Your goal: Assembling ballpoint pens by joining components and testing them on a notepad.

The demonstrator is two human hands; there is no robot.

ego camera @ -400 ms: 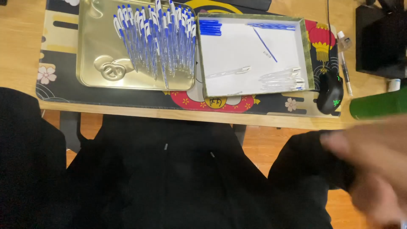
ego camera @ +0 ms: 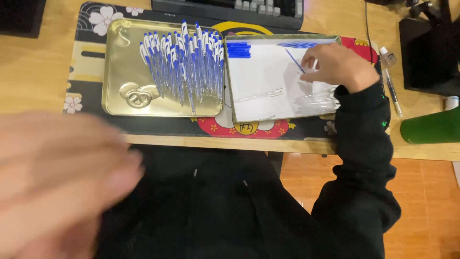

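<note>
My right hand reaches into the white-lined tray on the right and its fingers pinch a thin blue pen refill lying there. Clear pen barrels lie just below the hand, one more clear barrel sits mid-tray, and blue caps rest in the tray's top left corner. A gold tray to the left holds several assembled blue-and-white pens. My left hand is a large blur close to the camera at lower left, fingers spread, holding nothing visible.
A patterned desk mat lies under both trays. A keyboard sits behind them. A loose pen, a black box and a green cylinder stand at the right. The desk edge runs above my dark-clothed lap.
My right hand has gone from the lower right, off the desk, up into the white tray onto the blue refill. My left hand has come into view, blurred, at lower left.
</note>
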